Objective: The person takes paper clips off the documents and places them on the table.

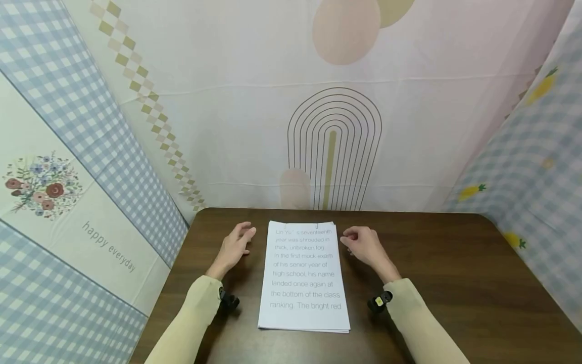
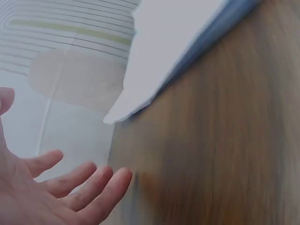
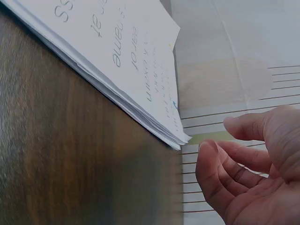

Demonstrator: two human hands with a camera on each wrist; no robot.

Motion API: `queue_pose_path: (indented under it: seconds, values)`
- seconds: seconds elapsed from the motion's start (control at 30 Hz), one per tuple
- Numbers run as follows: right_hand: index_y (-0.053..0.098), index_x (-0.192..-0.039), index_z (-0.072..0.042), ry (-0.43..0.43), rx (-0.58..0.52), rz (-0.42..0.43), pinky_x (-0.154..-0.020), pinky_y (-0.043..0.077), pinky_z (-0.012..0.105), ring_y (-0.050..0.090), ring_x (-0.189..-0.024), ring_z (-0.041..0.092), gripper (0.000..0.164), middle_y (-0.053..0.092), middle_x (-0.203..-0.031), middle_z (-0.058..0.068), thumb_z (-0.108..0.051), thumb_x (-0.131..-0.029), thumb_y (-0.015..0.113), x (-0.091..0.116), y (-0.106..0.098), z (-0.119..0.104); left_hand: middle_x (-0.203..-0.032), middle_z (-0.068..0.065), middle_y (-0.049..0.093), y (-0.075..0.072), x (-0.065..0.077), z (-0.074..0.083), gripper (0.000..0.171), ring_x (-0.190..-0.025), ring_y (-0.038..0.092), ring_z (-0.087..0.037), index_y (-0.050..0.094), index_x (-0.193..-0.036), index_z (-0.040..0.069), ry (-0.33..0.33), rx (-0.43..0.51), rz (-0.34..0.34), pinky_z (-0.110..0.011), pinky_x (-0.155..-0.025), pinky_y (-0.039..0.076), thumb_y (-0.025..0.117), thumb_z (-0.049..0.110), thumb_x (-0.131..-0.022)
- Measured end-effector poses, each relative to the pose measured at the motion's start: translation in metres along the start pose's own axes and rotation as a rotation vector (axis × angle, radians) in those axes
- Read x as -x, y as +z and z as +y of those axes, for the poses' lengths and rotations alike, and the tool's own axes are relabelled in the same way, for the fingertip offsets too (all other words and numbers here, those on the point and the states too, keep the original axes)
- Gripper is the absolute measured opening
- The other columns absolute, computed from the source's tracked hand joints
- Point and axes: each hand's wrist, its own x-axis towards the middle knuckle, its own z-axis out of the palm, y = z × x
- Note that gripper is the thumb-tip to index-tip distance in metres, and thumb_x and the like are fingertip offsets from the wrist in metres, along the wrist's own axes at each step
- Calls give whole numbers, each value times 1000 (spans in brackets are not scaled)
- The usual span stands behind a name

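A stack of white paper sheets (image 1: 303,273) with large printed text lies on the table, its top corners slightly raised. Small clip-like pieces show along its top edge. Left of the stack, my left hand (image 1: 233,247) hovers with relaxed, spread fingers and nothing in them; the left wrist view shows its fingers (image 2: 108,192) apart from the paper. On the other side is my right hand (image 1: 366,246), near the upper right corner of the sheets. Its fingers (image 3: 208,166) bend loosely toward the thumb, holding nothing. Several sheet edges show in the right wrist view.
The dark brown wooden table (image 1: 454,283) has rounded far corners. A white patterned cloth (image 1: 236,136) hangs right behind its far edge. Checked cloths flank the left and right sides. Both wrists carry a small black camera (image 1: 229,301).
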Motion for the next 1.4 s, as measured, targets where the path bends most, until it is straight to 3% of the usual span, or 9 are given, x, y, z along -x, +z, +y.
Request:
queue_pose_path:
  seconds: [0.13, 0.23, 0.47, 0.63, 1.0, 1.23, 1.4]
  values:
    - [73, -122, 6, 27, -46, -25, -68, 60, 30, 71, -74, 19, 25, 77, -99, 17, -12, -105, 70, -4, 8, 3, -162, -29, 52, 8, -5, 5, 65, -142, 59, -47, 41, -164, 2, -85, 214, -30, -48, -98, 65, 49, 45, -115]
    - [76, -117, 5, 51, -49, -33, -65, 60, 29, 70, -71, 18, 22, 77, -94, 16, -12, -104, 70, -6, 16, 5, -161, -29, 52, 16, -10, 6, 61, -143, 57, -47, 42, -162, 0, -137, 280, -45, -46, -99, 65, 52, 38, -115]
    - [79, -108, 5, 140, -49, -31, -61, 58, 27, 68, -67, 17, 21, 76, -90, 15, -14, -102, 72, -7, 31, 9, -153, -24, 62, 35, -14, 9, 50, -140, 62, -40, 53, -155, 3, -164, 181, -65, -44, -99, 64, 60, 27, -111]
    - [78, -107, 4, 170, -44, -20, -60, 56, 27, 67, -68, 18, 20, 75, -90, 15, -13, -101, 72, -8, 35, 9, -147, -24, 65, 39, -12, 12, 47, -131, 68, -37, 55, -152, 0, -161, 185, -69, -46, -101, 64, 59, 23, -111]
    - [79, -106, 2, 185, -54, -3, -59, 53, 27, 66, -67, 18, 19, 75, -87, 13, -14, -100, 73, -8, 38, 10, -122, -23, 78, 49, -14, 10, 41, -91, 77, -22, 62, -144, -1, -169, 156, 45, -33, -82, 65, 66, 15, -106]
    - [78, -109, 3, 176, -60, -6, -60, 54, 28, 66, -69, 18, 20, 75, -91, 14, -14, -101, 72, -9, 39, 10, -112, -20, 81, 56, -14, 8, 43, -82, 78, -18, 61, -145, -3, -201, 178, -69, -32, -72, 64, 67, 14, -107]
    - [78, -110, 3, 167, -76, 0, -61, 55, 27, 67, -69, 17, 21, 77, -92, 14, -14, -101, 72, -9, 40, 11, -110, -22, 81, 57, -13, 5, 41, -80, 79, -20, 60, -143, -6, -183, 213, -92, -32, -68, 64, 68, 4, -104]
